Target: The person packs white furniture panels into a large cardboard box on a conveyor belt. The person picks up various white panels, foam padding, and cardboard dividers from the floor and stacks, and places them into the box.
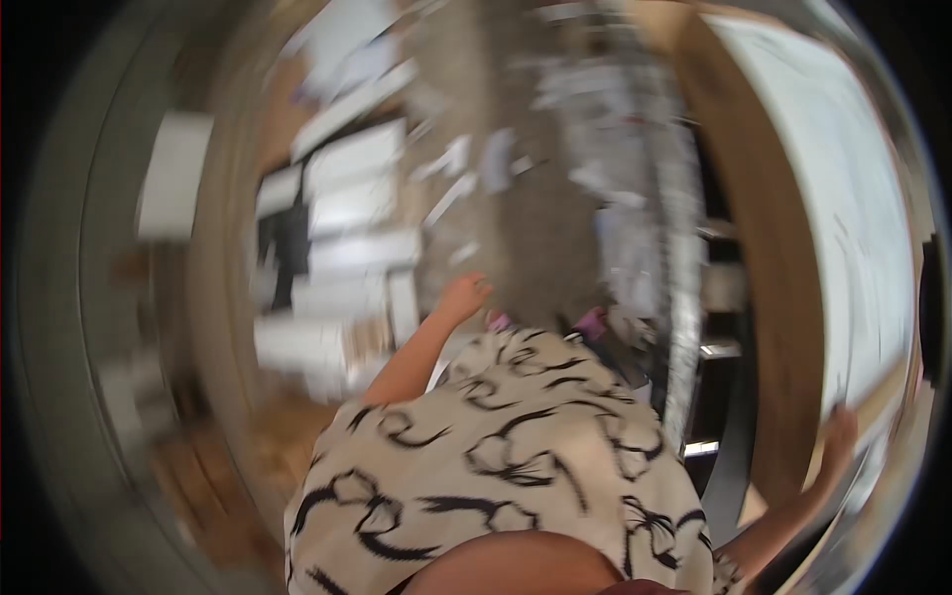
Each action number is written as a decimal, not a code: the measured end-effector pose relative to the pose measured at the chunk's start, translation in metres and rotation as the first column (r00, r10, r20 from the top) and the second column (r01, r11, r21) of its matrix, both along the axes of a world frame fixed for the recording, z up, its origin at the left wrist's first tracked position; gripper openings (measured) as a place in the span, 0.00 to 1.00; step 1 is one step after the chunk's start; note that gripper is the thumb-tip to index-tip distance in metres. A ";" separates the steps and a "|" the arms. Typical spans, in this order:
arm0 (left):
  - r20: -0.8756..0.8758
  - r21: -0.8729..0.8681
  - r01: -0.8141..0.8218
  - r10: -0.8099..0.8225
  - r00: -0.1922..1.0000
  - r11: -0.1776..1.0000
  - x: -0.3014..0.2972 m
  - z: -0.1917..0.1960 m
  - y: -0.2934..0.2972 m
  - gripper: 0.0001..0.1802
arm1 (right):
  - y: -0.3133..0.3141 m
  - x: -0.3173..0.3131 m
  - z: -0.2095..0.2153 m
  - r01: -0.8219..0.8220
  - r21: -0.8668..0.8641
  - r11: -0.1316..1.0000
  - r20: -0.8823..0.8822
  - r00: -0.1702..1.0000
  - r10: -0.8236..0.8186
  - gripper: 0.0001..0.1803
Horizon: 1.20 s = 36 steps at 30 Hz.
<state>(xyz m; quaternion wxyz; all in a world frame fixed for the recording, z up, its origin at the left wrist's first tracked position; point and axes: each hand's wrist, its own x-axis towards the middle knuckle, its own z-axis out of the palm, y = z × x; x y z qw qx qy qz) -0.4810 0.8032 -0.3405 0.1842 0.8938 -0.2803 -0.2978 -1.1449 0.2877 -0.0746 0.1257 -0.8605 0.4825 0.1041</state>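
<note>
A large white panel [843,198] is being gripped at its lower edge by the right hand [838,436], whose fingers are being wrapped around that edge at the far right of the view; the panel is being held upright, rising above and ahead of the hand, beside a brown wooden frame [764,297]. The panel is being judged as stiff, broad and fairly light but awkward, likely to swing or flex if held at one point only; a second hold higher up on a side edge is being advised. The left hand [464,296] is being extended forward, empty, with fingers loosely curled, well apart from the panel. Stacked white flat boxes [352,208] are lying beyond and left of it, blurred.
</note>
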 end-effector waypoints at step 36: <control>-0.174 0.220 -0.915 0.910 -0.377 -0.338 -0.167 -0.349 0.391 0.21 | 0.788 0.769 -0.687 -0.623 0.632 -0.462 0.045 -0.566 0.823 0.20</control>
